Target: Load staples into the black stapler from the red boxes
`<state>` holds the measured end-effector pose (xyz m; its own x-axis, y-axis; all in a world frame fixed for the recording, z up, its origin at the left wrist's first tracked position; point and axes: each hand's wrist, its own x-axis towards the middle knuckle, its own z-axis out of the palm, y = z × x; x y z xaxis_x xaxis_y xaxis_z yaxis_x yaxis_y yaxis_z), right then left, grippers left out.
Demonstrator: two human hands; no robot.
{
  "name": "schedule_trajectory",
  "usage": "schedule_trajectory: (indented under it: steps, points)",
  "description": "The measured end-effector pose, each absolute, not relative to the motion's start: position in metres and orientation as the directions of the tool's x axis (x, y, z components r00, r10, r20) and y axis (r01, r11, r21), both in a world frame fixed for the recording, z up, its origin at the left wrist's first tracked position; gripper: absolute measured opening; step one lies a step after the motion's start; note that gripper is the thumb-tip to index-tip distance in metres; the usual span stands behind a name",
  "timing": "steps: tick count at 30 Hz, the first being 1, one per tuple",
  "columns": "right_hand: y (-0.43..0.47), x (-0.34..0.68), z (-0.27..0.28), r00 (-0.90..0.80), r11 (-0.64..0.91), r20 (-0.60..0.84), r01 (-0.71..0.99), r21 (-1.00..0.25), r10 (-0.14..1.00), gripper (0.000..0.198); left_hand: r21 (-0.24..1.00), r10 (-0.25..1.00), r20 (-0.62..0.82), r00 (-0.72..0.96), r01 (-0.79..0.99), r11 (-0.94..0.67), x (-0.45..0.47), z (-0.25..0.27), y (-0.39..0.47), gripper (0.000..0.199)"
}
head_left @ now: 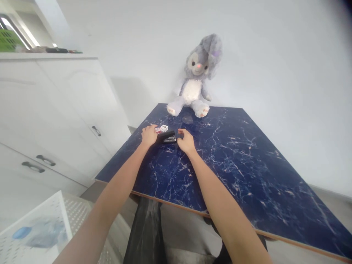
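A black stapler (167,136) with a silver middle part lies on the dark blue marbled table (220,154), between my two hands. My left hand (149,135) is closed around its left end, the fingers reaching forward and the thumb hidden. Just behind the stapler is a small white and red box (162,128), close to my left fingertips. My right hand (186,140) is at the stapler's right end. Its fingers are curved and its thumb is apart from them, with a gap between. Whether the right thumb touches the stapler is too small to tell.
A grey plush toy (192,90) sits at the table's far edge against the white wall. White cabinets (68,110) with dark handles stand on the left. At lower left is a white perforated basket (64,212) with a clear, blue-capped thing inside.
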<state>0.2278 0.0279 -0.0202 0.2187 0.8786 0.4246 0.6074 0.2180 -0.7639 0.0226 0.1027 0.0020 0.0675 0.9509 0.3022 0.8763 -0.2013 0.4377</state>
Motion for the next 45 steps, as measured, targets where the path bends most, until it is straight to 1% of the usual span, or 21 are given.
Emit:
schedule_trajectory:
  steps: [2,4,8,10,13,18,20,23,26,30,32,35,38,42,45]
  points:
    - [0.027,0.227,-0.020,0.182,0.225,0.408,0.604,-0.764,0.895,0.046,0.444,0.952,0.297,0.071,0.872,-0.204,0.023,0.002,0.102,0.041]
    - [0.025,0.226,-0.018,0.097,0.260,0.399,0.617,-0.743,0.912,0.039,0.441,0.954,0.290,0.078,0.874,-0.205,0.023,0.002,0.101,0.041]
    - [0.021,0.234,-0.012,-0.071,0.354,0.398,0.619,-0.701,0.914,0.019,0.397,0.953,0.284,0.103,0.892,-0.215,0.021,0.004,0.101,0.042]
    - [0.019,0.242,-0.009,-0.147,0.394,0.389,0.602,-0.694,0.909,0.013,0.373,0.950,0.281,0.135,0.897,-0.238,0.020,0.004,0.103,0.041]
    - [0.019,0.249,-0.007,-0.199,0.418,0.383,0.623,-0.662,0.902,0.010,0.360,0.947,0.276,0.166,0.895,-0.262,0.019,0.005,0.105,0.040]
    - [0.020,0.246,-0.008,-0.266,0.466,0.424,0.736,-0.490,0.866,0.009,0.354,0.942,0.290,0.167,0.896,-0.268,0.019,0.005,0.104,0.041]
    - [0.019,0.242,-0.008,-0.279,0.468,0.430,0.769,-0.435,0.858,0.008,0.336,0.931,0.321,0.171,0.899,-0.282,0.020,0.005,0.101,0.040]
    - [0.015,0.238,-0.008,-0.279,0.453,0.426,0.801,-0.392,0.861,0.006,0.305,0.904,0.387,0.183,0.899,-0.313,0.021,0.009,0.096,0.038]
    - [0.011,0.235,-0.008,-0.244,0.429,0.442,0.816,-0.387,0.863,0.009,0.313,0.864,0.470,0.182,0.881,-0.356,0.020,0.016,0.091,0.035]
    - [0.008,0.234,-0.010,-0.221,0.412,0.457,0.830,-0.375,0.861,0.020,0.327,0.741,0.611,0.280,0.763,-0.558,0.026,0.025,0.082,0.036]
    - [0.010,0.234,-0.011,-0.234,0.418,0.445,0.826,-0.378,0.864,0.021,0.343,0.702,0.621,0.348,0.685,-0.643,0.034,0.026,0.077,0.036]
    - [0.014,0.236,-0.011,-0.239,0.416,0.416,0.810,-0.413,0.877,0.019,0.385,0.681,0.563,0.469,0.579,-0.718,0.046,0.020,0.071,0.036]
    - [0.017,0.239,-0.012,-0.218,0.401,0.401,0.792,-0.460,0.890,0.017,0.381,0.680,0.527,0.510,0.573,-0.726,0.051,0.012,0.068,0.039]
    - [0.019,0.242,-0.014,-0.214,0.413,0.405,0.756,-0.507,0.889,0.015,0.257,0.714,0.490,0.500,0.699,-0.667,0.049,0.005,0.070,0.050]
    - [0.018,0.242,-0.013,-0.224,0.436,0.416,0.725,-0.533,0.881,0.012,0.184,0.710,0.497,0.499,0.739,-0.648,0.048,0.003,0.070,0.050]
